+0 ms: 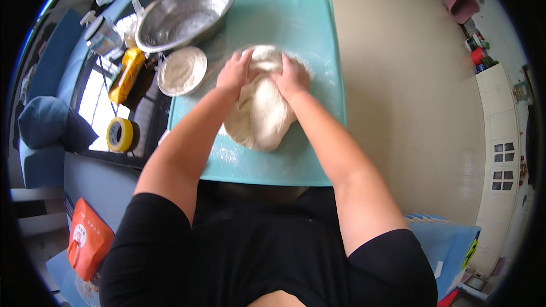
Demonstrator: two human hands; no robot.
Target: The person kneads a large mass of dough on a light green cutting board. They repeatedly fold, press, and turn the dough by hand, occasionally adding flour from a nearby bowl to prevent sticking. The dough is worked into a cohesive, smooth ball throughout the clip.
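Note:
A large lump of pale dough (266, 112) lies on a turquoise tabletop (287, 23) dusted with flour. My left hand (235, 70) grips its far left side, fingers curled over the top. On the far right side my right hand (292, 76) presses and grips it in the same way. Between the hands the dough bulges at the far end, and a crease runs down its near part. Some fingertips are hidden by the dough or blurred.
Left of the dough stands a small bowl of flour (183, 71). Behind it a floury metal basin (186, 18) overlaps the table's far left corner. A dark glossy table on the left holds yellow tape (120, 135), a yellow packet (127, 76) and a jar (103, 36).

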